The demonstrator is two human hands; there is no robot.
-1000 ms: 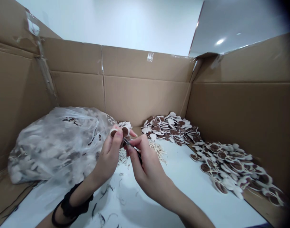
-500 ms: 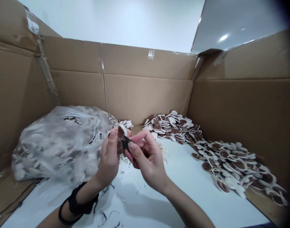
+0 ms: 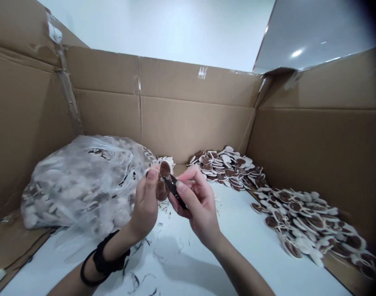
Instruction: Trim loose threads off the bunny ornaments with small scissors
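My left hand (image 3: 147, 205) is closed on a small brown plush piece (image 3: 162, 190) with rounded lobes and pale edging, held up above the white tabletop. In my right hand (image 3: 201, 203) is a pair of small black thread snips (image 3: 178, 194), gripped between thumb and fingers. Its blades point left and reach the middle of the plush piece, between the lobes. Whether they touch a thread there is too small to tell. A black band and a thin dark loop circle my left wrist.
A clear plastic bag (image 3: 83, 185) full of similar pieces stands at the left. Brown-and-white pieces lie in a back pile (image 3: 229, 166) and a right-hand pile (image 3: 311, 228). Dark thread scraps (image 3: 134, 283) litter the white tabletop (image 3: 237, 246). Cardboard walls (image 3: 190, 123) enclose three sides.
The snips have turned so their blades now point up and left at the plush piece, whose brown face shows more fully. The whole view has shifted slightly.
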